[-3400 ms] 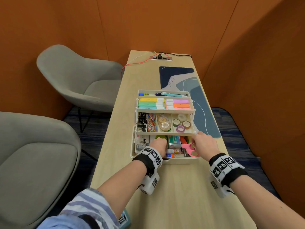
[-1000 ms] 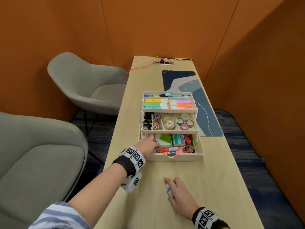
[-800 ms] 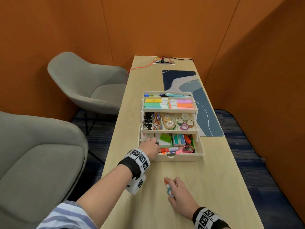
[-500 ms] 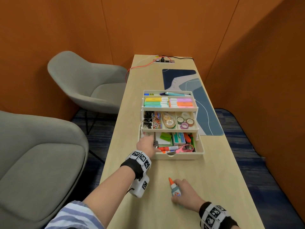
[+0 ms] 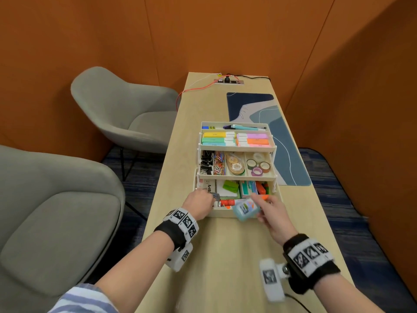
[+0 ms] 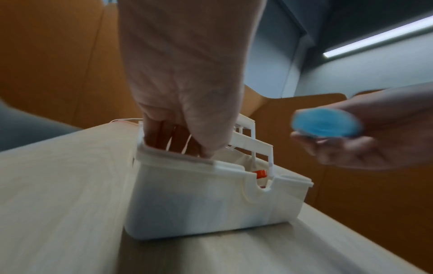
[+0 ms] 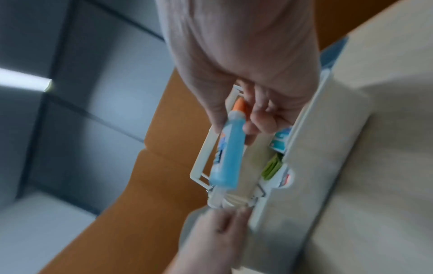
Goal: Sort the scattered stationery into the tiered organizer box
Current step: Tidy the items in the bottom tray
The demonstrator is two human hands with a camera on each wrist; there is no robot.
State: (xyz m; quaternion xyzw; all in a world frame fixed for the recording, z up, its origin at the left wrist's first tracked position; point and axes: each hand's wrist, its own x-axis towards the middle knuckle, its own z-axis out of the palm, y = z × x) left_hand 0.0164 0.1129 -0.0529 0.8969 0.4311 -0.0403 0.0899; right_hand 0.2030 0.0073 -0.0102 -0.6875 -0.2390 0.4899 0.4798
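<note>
Blue, orange-capped, the glue bottle [image 5: 246, 209] is hanging over the near rim of the organizer box [image 5: 225, 215], because my right hand [image 5: 272, 214] is pinching it near the cap to drop it in; my left hand [image 5: 199, 205] is gripping the near-left corner to steady everything on the table [image 5: 225, 267].

Two grey armchairs [image 5: 126, 114] stand left of the light wooden tabletop [image 5: 225, 256], a blue desk mat [image 5: 286, 141] lies on its right part, and a power strip [image 5: 229, 81] sits at the far end before orange walls [image 5: 203, 30].
</note>
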